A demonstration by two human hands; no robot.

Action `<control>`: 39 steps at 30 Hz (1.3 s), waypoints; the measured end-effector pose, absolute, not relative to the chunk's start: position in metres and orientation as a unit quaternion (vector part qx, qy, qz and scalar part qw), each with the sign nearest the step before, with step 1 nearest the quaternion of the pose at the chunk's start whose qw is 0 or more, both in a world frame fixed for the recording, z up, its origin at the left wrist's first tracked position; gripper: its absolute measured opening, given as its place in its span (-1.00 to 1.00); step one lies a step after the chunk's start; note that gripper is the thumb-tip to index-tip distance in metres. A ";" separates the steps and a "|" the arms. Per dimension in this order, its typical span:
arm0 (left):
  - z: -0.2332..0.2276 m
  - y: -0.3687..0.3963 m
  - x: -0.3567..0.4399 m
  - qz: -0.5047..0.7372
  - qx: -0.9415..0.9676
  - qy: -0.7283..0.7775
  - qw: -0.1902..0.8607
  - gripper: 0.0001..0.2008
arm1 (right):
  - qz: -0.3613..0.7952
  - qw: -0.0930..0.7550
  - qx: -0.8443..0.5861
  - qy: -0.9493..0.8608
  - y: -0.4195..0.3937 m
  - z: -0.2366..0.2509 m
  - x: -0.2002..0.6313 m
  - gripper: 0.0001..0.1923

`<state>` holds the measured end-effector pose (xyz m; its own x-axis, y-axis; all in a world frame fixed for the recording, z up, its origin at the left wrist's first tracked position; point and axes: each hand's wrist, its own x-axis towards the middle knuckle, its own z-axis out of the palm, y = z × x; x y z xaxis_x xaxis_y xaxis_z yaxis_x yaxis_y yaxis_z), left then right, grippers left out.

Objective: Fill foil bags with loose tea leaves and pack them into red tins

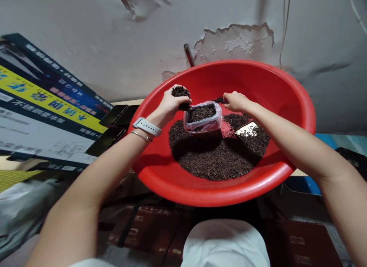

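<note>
Peeling wall, red basin, dark leaves
Left hand grips a clump; right hand curled, can't tell if gripping.

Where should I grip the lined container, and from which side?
Best taken, I'd judge, by the left and right walls of the lined container, below the liner over its rim, coming down from either side: it stands upright, and loose dark leaves show in its open top.

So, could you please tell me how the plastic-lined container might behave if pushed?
The container might tip or slide, as loose dark leaves lie around its base. Its thin, wrinkled plastic liner would probably fold easily. A hard push could spill leaves from inside, since the top is open.
</note>
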<state>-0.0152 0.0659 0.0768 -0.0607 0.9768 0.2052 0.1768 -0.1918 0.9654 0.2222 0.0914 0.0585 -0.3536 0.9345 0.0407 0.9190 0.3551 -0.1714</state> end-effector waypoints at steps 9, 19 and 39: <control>0.075 0.066 -0.014 0.519 0.572 0.508 0.381 -0.61 | 0.060 0.064 -0.562 -0.822 0.092 0.057 0.222 -0.61; 0.073 0.064 -0.012 0.510 0.576 0.519 0.374 -0.61 | 0.052 0.062 -0.560 -0.824 0.092 0.057 0.222 -0.61; 0.072 0.065 -0.011 0.508 0.569 0.528 0.373 -0.60 | 0.062 0.062 -0.560 -0.824 0.094 0.055 0.222 -0.62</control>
<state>-0.0113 0.0650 0.0718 -0.0742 0.9802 0.1838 0.2217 -0.1635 0.9613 0.2224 0.0941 0.0550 -0.3648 0.9305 0.0334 0.9152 0.3649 -0.1710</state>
